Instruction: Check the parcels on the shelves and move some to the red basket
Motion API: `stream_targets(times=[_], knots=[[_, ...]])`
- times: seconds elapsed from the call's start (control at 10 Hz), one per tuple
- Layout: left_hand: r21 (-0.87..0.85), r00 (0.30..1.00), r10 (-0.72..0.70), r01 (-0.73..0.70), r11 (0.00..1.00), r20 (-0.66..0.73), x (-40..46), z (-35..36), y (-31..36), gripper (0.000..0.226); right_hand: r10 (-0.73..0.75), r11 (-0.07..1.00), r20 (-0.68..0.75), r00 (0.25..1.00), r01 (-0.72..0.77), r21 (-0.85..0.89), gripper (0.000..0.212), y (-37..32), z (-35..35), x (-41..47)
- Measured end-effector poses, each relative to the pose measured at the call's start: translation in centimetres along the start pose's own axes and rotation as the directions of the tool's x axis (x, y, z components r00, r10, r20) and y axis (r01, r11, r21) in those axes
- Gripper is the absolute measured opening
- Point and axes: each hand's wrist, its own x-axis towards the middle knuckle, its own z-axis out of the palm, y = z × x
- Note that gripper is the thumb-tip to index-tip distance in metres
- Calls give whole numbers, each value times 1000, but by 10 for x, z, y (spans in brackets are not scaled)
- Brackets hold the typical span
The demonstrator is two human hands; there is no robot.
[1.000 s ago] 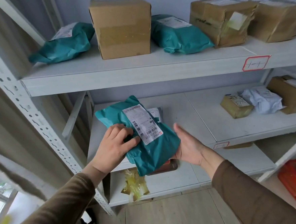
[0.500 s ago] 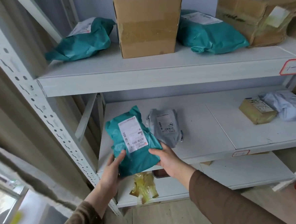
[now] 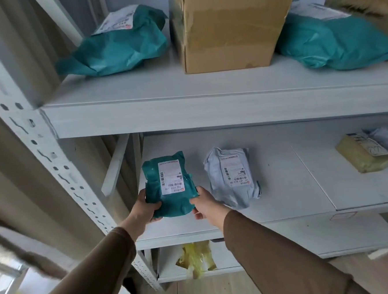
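Left hand (image 3: 144,210): fingers clasp the teal parcel's (image 3: 168,194) lower left corner.
Right hand (image 3: 205,205): fingers grip its lower right edge.
Teal parcel: label up, at the middle shelf's (image 3: 273,210) left end, seemingly resting there.
Grey parcel (image 3: 233,178): just beside it.

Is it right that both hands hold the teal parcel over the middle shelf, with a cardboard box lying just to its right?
Not quite. In the head view both the left hand and right hand hold the teal parcel over the middle shelf, but what lies just to its right is a grey parcel, not a cardboard box.
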Motion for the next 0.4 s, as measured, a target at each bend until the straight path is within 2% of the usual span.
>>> stream_targets(times=[0.1,0.2,0.3,0.4], knots=[[42,998,-63,62,997,9,14,-2,-5,86,61,996,-38,997,-59,65,35,3,10,17],[39,995,-94,92,995,40,16,-5,-13,95,79,992,-50,996,-73,107,33,6,16,21],[93,995,-88,83,992,55,15,-12,-21,95,63,995,-18,998,-62,76,32,13,18,17],[303,1000,-26,24,953,3,9,-17,-22,97,31,1000,-21,999,-31,4,39,17,12,13]])
